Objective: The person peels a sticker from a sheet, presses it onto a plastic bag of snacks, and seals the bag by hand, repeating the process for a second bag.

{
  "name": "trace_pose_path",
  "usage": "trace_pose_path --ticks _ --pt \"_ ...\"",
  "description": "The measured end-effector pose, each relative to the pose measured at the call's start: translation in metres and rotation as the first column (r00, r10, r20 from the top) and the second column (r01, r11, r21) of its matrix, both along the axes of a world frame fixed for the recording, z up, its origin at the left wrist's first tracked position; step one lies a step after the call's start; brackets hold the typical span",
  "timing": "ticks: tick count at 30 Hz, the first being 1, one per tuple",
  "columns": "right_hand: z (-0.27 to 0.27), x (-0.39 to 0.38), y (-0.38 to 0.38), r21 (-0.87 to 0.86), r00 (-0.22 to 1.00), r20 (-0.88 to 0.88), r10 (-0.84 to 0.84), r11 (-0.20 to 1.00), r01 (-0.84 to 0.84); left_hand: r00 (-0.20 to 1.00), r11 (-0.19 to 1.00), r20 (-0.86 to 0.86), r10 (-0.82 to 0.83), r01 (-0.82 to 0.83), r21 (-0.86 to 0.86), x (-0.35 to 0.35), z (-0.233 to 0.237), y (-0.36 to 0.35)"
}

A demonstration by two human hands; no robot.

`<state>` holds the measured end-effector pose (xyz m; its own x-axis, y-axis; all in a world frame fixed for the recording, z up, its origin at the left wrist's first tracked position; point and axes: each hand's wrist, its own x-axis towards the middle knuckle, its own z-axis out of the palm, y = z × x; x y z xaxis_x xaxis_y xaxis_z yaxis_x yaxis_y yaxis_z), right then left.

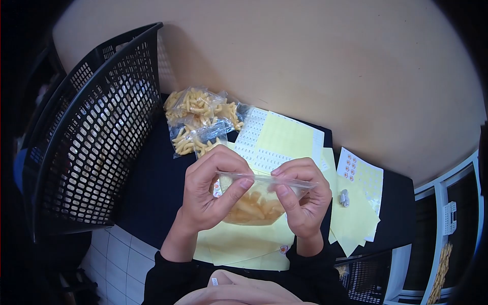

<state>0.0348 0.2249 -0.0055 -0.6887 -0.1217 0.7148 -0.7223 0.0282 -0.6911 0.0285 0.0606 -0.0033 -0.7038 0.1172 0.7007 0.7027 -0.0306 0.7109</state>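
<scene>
Dark table (145, 198), black slotted basket (101, 137) at left. Yellow sheets (229, 244) across table; pile of filled bags (197, 109) behind, left of center. Clear bag (258, 202) of yellowish pieces (249, 211) held up over sheets. Left hand (209, 189), right hand (306, 201): each grip pinching bag's top edge. Small greyish object (344, 198) on sheets, right.

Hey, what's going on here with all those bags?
Someone's left hand and right hand are pinching the top edge of a clear bag with yellowish sticks inside. I can't tell if it's sealed. Yellow sheets lie beneath it on the dark table, and more filled bags sit piled beyond, near a big black basket.
</scene>
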Motion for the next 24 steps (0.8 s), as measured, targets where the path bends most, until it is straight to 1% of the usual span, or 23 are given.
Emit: trace_pose_path --ticks 2,3,5,12,14,15,17,24 --pt "-0.0016 0.0003 -0.0014 -0.014 0.999 0.002 -0.035 0.999 0.035 0.997 0.999 -0.067 0.037 -0.038 -0.021 -0.0004 0.0002 0.0009" --pt "-0.0018 0.0004 -0.002 -0.015 0.999 0.002 -0.036 0.999 0.036 0.997 0.999 -0.067 0.036 -0.037 -0.022 -0.0005 0.0006 0.0013" --pt "-0.0019 0.0005 -0.0024 -0.024 0.998 -0.022 -0.059 0.998 0.059 0.988 0.994 -0.125 0.091 -0.099 -0.052 -0.0004 0.001 0.0023" --pt "-0.001 0.0007 -0.0026 -0.034 0.997 -0.026 -0.067 0.997 0.066 0.983 0.99 -0.141 0.121 -0.13 -0.06 -0.0004 -0.0027 0.004" --pt "-0.002 -0.0003 -0.0029 -0.047 0.998 -0.036 -0.057 0.997 0.055 0.991 0.994 -0.08 0.105 -0.107 -0.014 -0.0002 -0.0045 0.0056" --pt "-0.0028 -0.0006 -0.0029 -0.049 0.998 -0.037 -0.058 0.997 0.056 0.991 0.994 -0.081 0.104 -0.106 -0.016 -0.0004 -0.0051 0.0056" --pt "-0.0048 -0.0008 -0.0028 -0.093 0.999 -0.011 -0.034 0.995 0.033 0.985 0.992 -0.124 0.117 -0.121 -0.024 -0.0011 -0.0058 0.0056" --pt "-0.0094 -0.0001 -0.0049 -0.149 0.998 0.057 -0.034 0.988 0.042 0.98 0.99 -0.16 0.122 -0.132 -0.053 -0.003 -0.0067 0.0065"
